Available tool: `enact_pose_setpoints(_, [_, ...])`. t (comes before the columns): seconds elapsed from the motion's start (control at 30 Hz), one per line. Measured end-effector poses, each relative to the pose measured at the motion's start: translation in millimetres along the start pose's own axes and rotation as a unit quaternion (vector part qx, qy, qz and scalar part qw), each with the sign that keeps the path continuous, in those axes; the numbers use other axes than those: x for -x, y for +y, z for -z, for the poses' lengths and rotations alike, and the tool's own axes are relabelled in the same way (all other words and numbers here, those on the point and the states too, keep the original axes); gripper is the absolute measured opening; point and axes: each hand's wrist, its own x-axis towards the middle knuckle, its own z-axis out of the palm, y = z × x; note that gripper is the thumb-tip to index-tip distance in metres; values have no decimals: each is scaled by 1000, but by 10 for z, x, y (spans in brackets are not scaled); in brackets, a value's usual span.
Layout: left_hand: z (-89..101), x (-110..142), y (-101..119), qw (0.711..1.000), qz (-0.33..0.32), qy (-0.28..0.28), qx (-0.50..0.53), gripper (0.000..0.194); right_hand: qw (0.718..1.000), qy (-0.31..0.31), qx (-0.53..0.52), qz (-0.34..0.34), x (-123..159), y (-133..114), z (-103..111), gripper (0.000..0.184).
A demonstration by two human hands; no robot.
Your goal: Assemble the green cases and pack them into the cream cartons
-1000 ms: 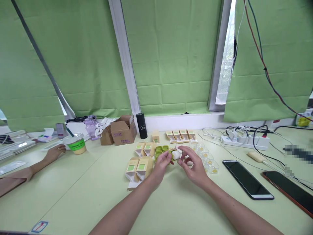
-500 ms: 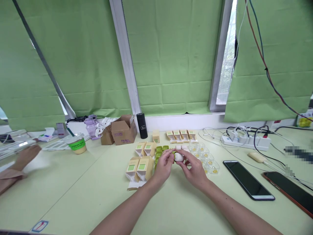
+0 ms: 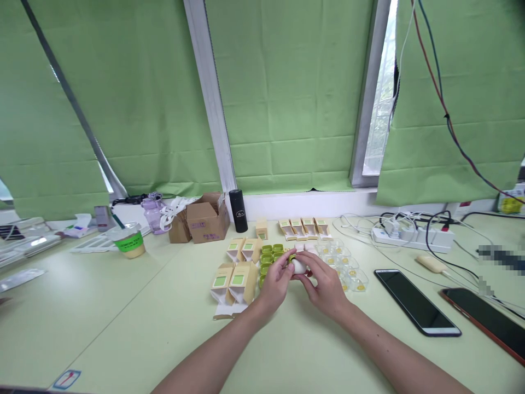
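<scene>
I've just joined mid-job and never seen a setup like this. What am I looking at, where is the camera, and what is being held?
There is no machine here: these are a person's bare hands, seen from a camera worn on the head, looking forward and down. The left hand and right hand together hold a white rounded piece with some green at its edge; the fingers hide the rest. On the table, paper boxes and green pieces lie near the left hand, and clear plastic pieces near the right. Farther out are two phones on the right and a drink cup on the left.
</scene>
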Motion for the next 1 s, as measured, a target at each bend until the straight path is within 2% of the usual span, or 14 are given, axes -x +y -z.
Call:
enact_pose_setpoints(0.23, [-14,-1,-47,1000,-13,26,-12,63,999,-13,26,23,-15,-26,20,44])
enact_pose_setpoints(0.5, [-31,10,-88,1000,-1,28,-2,62,998,3,57,30,8,17,-5,39])
enact_pose_setpoints(0.7, [-94,6,-67,998,-4,61,-21,58,999,3,46,28,8,11,-13,39])
enact_pose_setpoints(1.0, [-182,-11,-69,993,-12,114,4,45,999,14,18,31,-13,-23,-28,43])
